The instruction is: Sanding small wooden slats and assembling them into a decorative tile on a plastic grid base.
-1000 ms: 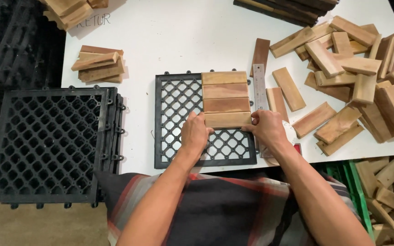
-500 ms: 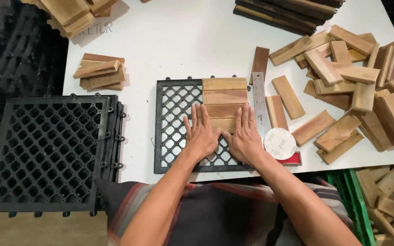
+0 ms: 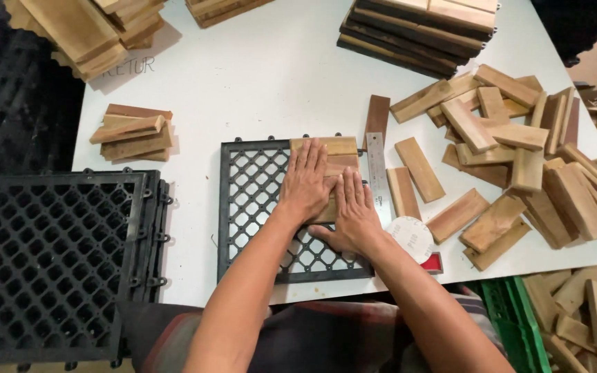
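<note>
Since the earlier frames your hands have moved from gripping the lowest slat at its ends to lying flat on top of the slats, and the view has shifted so the stacks at the far edge show more fully. Your left hand is spread, palm down, on the wooden slats seated in the upper right part of the black plastic grid tile; your right hand is spread beside it, fingers overlapping the lowest slat's lower edge. Flat palms of this kind suggest you are pressing the slats into the grid rather than lifting them. The grid tile lies on the white worktop directly before you. A steel ruler lies just beside the slats on the right, with a round sanding disc near your right wrist. Loose slats are heaped to the right, a small stack sits to the left, and spare grid tiles are piled at the worktop's left edge.
</note>
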